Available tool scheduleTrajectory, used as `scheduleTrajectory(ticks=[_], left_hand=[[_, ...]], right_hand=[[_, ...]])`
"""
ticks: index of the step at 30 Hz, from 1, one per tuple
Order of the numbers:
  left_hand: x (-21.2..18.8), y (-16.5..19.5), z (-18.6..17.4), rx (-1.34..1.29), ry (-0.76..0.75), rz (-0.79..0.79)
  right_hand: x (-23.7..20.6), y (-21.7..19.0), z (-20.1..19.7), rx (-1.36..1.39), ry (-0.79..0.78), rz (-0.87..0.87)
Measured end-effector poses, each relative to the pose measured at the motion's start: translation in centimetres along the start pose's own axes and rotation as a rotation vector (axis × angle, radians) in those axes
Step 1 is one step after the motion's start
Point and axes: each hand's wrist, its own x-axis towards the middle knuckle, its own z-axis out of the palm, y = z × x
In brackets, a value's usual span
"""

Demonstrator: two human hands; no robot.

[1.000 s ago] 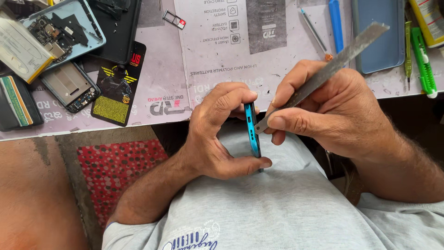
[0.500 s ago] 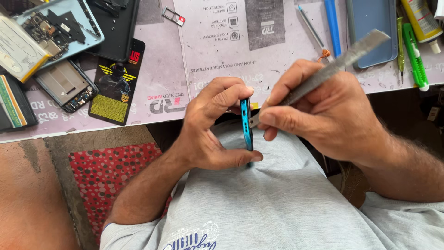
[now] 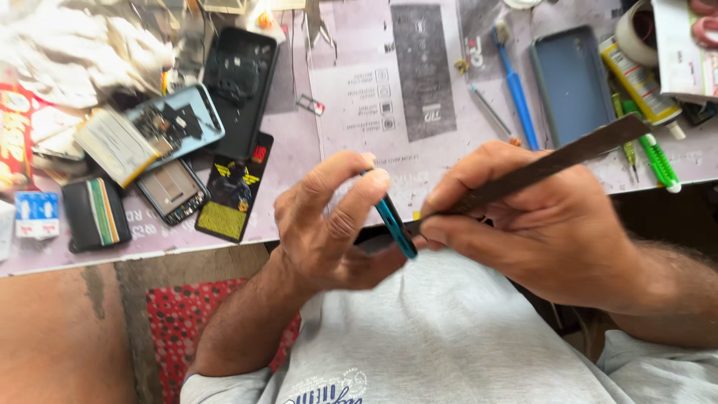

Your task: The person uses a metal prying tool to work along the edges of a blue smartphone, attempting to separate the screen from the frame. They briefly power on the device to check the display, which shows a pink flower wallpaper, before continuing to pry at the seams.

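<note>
Left hand [image 3: 329, 224] clamps the blue phone [image 3: 395, 224] edge-on, mid-frame. Right hand [image 3: 538, 224] pinches the flat metal blade [image 3: 553, 161], tip touching the phone's right edge.

left hand [image 3: 329, 224]: grips blue phone [image 3: 395, 224] | right hand [image 3: 523, 224]: metal blade [image 3: 553, 158]

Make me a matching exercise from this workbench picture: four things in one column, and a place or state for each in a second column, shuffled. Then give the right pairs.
Things
1. blue-edged phone
2. flat metal tool
3. blue toothbrush
4. green cutter

Places or states
A. lying on the white printed mat, beside the dark phone case
B. held edge-on in the left hand
C. at the right end of the table, next to the glue tube
D. gripped in the right hand, tip at the phone's edge

Pairs: 1-B, 2-D, 3-A, 4-C
</note>
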Motion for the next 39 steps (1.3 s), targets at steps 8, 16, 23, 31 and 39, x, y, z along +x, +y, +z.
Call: scheduleTrajectory(ticks=[8, 16, 23, 31, 39], left_hand=[[1.0, -3.2, 2.2, 0.136, 0.003, 0.058], [1.6, -3.9, 3.0, 0.136, -0.039, 0.036], [2.9, -3.6, 3.1, 0.120, -0.086, 0.019], [3.6, -3.5, 3.4, 0.125, -0.100, 0.025], [3.7, -3.4, 3.6, 0.157, -0.092, 0.022]], right_hand=[[4.0, 1.3, -1.4, -0.150, 0.016, 0.083], [5.8, 0.9, -3.1, -0.166, -0.044, 0.217], [5.8, 0.9, -4.1, -0.263, -0.060, -0.009], [5.5, 0.8, -4.5, -0.450, -0.058, -0.210], [6.1, 0.5, -4.6, -0.439, -0.038, -0.198]])
